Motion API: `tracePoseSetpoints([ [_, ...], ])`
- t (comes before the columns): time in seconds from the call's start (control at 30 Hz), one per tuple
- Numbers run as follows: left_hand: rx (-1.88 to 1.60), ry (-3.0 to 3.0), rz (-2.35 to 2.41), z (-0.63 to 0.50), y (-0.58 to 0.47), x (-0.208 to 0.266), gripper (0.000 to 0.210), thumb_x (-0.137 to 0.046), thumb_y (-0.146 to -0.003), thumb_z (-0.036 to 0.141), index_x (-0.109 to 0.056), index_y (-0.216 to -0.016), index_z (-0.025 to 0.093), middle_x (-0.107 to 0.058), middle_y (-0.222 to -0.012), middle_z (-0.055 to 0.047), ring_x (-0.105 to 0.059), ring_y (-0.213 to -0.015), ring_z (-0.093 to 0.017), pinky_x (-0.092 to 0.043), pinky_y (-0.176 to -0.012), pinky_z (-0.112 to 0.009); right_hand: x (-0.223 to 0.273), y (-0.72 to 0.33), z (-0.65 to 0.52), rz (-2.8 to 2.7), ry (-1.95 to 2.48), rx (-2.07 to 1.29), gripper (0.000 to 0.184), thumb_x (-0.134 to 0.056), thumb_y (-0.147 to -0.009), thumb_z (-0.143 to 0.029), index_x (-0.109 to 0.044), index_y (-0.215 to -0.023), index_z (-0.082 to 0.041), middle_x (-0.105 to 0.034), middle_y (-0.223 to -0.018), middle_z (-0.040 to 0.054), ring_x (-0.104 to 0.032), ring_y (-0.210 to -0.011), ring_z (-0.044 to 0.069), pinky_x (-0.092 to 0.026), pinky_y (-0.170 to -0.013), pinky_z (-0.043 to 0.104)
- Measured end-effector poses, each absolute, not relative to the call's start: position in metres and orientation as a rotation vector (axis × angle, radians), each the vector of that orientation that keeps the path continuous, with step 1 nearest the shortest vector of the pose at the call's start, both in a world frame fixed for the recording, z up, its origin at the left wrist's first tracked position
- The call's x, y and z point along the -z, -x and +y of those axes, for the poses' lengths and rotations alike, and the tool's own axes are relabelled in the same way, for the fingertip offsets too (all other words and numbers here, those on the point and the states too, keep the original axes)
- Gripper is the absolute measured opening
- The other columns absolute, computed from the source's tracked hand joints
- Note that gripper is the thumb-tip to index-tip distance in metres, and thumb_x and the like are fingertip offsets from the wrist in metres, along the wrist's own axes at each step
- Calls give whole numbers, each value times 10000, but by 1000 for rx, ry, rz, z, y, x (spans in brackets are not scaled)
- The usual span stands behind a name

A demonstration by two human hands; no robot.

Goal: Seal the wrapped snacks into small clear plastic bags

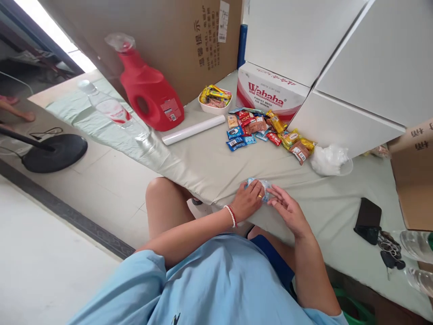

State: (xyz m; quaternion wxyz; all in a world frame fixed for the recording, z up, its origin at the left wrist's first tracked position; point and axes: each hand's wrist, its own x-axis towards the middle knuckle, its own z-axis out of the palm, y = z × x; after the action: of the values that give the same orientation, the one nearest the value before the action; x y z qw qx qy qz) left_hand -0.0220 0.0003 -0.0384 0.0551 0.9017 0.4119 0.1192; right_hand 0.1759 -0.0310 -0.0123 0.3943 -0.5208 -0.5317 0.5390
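On the cloth near the front edge lies a small crumpled clear-and-blue plastic wrapper [265,186]. My left hand [248,199] is curled over it from the left, its fingers pressed on the plastic; a ring and a beaded bracelet show on this side. From the right, my right hand [287,210] reaches to the wrapper with fingers stretched out and thumb apart, fingertips at its edge. Whether anything is inside the wrapper is hidden by my fingers. Beyond my hands, several small packaged snacks [255,124] lie in a loose pile.
A white roll [193,129], a bowl [214,108] of snacks, a red detergent jug [149,92] and a clear bottle [113,110] stand or lie to the left. White crumpled plastic [327,159], a black phone [368,219] and keys [389,246] are to the right. A Wahaha carton [270,92] stands behind.
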Motion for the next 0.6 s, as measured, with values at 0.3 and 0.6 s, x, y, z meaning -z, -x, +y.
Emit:
tracePoseSetpoints([
  [0.3, -648, -1748, 1062, 24, 3, -17, 316, -563, -971, 473, -698, -1008, 189, -730, -1015, -62, -661, -961, -224, -504, -891, -347, 31, -202, -42, -1059, 1306, -1254, 638, -762, -799, -587, -617, -1313, -239, -661, -1333, 128, -639, -1115, 254, -574, -884, 402],
  [0.6, -517, -1589, 992, 15, -37, 9, 637, -594, -917, 591, -522, -1412, 197, -651, -1354, -131, -619, -1245, -289, -524, -1028, -427, 18, -239, -43, -768, 1366, -1140, 423, -832, -757, -459, -698, -1062, -198, -754, -1030, 72, -690, -917, 222, -576, -818, 348],
])
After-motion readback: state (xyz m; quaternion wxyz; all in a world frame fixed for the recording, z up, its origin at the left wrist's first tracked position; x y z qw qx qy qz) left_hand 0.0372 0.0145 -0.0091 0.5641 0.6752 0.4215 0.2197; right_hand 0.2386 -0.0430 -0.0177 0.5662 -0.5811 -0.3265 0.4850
